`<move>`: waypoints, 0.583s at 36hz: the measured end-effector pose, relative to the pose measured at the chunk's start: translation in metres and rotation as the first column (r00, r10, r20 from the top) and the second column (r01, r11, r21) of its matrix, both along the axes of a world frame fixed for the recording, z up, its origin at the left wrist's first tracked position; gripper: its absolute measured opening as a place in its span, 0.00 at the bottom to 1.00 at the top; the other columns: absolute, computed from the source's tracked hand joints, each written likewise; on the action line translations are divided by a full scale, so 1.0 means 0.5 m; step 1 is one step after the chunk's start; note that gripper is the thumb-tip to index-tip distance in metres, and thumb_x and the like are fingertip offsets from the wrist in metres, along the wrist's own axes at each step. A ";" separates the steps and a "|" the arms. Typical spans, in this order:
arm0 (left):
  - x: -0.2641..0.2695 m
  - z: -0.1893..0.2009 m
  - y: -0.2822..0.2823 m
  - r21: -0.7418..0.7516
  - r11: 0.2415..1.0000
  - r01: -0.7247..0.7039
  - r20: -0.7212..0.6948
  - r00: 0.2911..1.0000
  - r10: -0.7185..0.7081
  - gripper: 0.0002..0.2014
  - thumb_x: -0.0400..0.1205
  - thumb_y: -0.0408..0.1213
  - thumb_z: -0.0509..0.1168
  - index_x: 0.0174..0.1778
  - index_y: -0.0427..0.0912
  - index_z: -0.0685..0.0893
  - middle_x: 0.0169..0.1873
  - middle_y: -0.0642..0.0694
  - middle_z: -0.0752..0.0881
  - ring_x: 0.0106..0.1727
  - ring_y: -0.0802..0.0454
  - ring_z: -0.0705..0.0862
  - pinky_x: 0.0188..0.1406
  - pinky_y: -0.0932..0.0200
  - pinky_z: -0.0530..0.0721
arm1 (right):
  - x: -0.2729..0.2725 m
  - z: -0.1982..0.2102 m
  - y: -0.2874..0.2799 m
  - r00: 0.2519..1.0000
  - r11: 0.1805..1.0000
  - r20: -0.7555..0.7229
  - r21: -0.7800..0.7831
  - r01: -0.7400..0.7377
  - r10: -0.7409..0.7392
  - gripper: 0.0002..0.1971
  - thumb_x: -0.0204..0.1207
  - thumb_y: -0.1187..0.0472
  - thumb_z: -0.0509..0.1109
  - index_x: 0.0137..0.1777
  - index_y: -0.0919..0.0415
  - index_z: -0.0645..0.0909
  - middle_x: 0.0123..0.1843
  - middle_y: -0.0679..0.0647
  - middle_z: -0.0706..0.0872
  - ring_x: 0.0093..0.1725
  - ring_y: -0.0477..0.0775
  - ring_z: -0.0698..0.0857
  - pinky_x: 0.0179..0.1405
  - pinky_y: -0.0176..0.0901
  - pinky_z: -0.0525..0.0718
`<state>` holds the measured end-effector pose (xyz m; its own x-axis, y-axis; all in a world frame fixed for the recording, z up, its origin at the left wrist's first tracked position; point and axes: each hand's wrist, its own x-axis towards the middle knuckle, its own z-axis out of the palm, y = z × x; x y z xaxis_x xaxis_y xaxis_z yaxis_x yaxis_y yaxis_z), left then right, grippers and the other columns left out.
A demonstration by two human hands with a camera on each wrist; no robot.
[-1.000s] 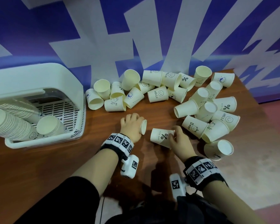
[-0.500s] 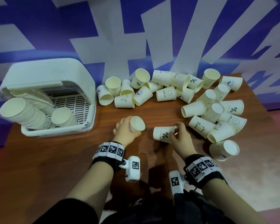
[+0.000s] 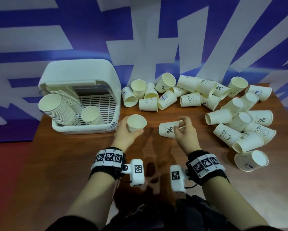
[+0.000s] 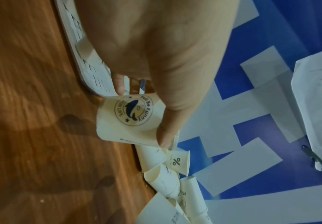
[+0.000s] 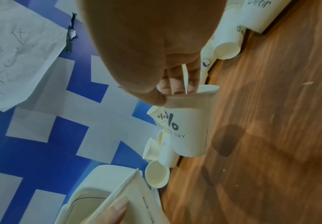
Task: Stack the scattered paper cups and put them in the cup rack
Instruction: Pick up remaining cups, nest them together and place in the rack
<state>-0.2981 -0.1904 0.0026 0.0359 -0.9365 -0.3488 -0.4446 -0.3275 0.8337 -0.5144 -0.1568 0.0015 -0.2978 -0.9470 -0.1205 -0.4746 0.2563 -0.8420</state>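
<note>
My left hand (image 3: 128, 134) grips a paper cup (image 3: 135, 124) with its mouth up, just right of the cup rack; the left wrist view shows a whale logo on that cup (image 4: 131, 119). My right hand (image 3: 184, 130) pinches the rim of a second cup (image 3: 168, 130) marked "%", which lies sideways with its base toward the left hand. In the right wrist view the thumb and fingers hold that cup (image 5: 189, 124) by its rim. The white cup rack (image 3: 83, 75) holds a long stack of cups (image 3: 60, 112) and a short stack (image 3: 90, 116).
Several loose cups lie in a heap (image 3: 173, 94) along the back of the wooden table (image 3: 56, 164) and in another heap (image 3: 244, 127) at the right. One cup (image 3: 251, 161) lies alone near the right front. A blue and white wall (image 3: 140, 39) stands behind.
My left hand has turned its cup from sideways to mouth up and lifted it toward the rack. The right hand keeps hold of the "%" cup. The camera view shifted, with the rack now nearer the centre.
</note>
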 end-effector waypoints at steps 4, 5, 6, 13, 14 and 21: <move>0.047 0.019 0.001 -0.038 0.998 -0.040 -0.064 0.997 0.037 0.35 0.73 0.36 0.77 0.75 0.49 0.68 0.64 0.54 0.74 0.66 0.57 0.72 0.65 0.61 0.71 | 0.048 0.023 -0.018 1.000 0.999 0.003 -0.046 -0.019 0.019 0.16 0.79 0.64 0.65 0.67 0.60 0.72 0.46 0.49 0.77 0.45 0.52 0.81 0.44 0.41 0.76; 0.060 0.027 0.001 -0.048 0.998 -0.043 -0.078 0.996 0.039 0.35 0.74 0.35 0.76 0.75 0.47 0.68 0.63 0.54 0.74 0.64 0.57 0.72 0.60 0.66 0.73 | 0.063 0.028 -0.023 1.000 0.998 0.008 -0.057 -0.022 0.022 0.16 0.79 0.64 0.65 0.67 0.61 0.72 0.45 0.48 0.77 0.45 0.52 0.81 0.44 0.42 0.77; 0.065 0.033 0.001 -0.054 0.998 -0.043 -0.092 0.995 0.038 0.34 0.75 0.33 0.75 0.75 0.46 0.68 0.62 0.54 0.75 0.62 0.58 0.73 0.53 0.73 0.74 | 0.068 0.032 -0.026 1.000 0.998 0.014 -0.065 -0.020 0.021 0.16 0.79 0.64 0.65 0.66 0.61 0.72 0.45 0.48 0.77 0.44 0.52 0.81 0.43 0.42 0.77; 0.155 0.046 -0.002 -0.087 0.985 -0.146 -0.178 0.976 0.129 0.31 0.74 0.34 0.76 0.66 0.58 0.66 0.64 0.51 0.76 0.67 0.49 0.76 0.71 0.47 0.76 | 0.150 0.056 -0.048 0.995 0.992 0.096 -0.125 -0.010 0.022 0.17 0.80 0.63 0.65 0.68 0.59 0.72 0.50 0.51 0.78 0.41 0.41 0.80 0.36 0.27 0.74; 0.166 0.047 -0.003 -0.096 0.983 -0.158 -0.185 0.973 0.138 0.32 0.74 0.34 0.76 0.67 0.58 0.67 0.65 0.50 0.76 0.68 0.48 0.76 0.71 0.45 0.76 | 0.162 0.058 -0.050 0.994 0.989 0.104 -0.144 -0.016 0.032 0.17 0.79 0.64 0.65 0.68 0.59 0.73 0.49 0.51 0.78 0.41 0.39 0.79 0.33 0.23 0.74; 0.238 0.054 -0.019 -0.199 0.957 -0.209 -0.238 0.958 0.160 0.32 0.72 0.36 0.78 0.67 0.54 0.68 0.64 0.52 0.77 0.68 0.52 0.75 0.68 0.53 0.78 | 0.233 0.083 -0.069 0.988 0.969 0.129 -0.241 -0.056 0.089 0.16 0.78 0.64 0.68 0.64 0.56 0.76 0.44 0.45 0.81 0.41 0.43 0.81 0.38 0.25 0.77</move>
<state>-0.1789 -0.1999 0.0294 0.1617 -0.9748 -0.1539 -0.1937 -0.1843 0.9636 -0.3979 -0.1911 0.0431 -0.2233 -0.9719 0.0744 -0.3600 0.0113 -0.9329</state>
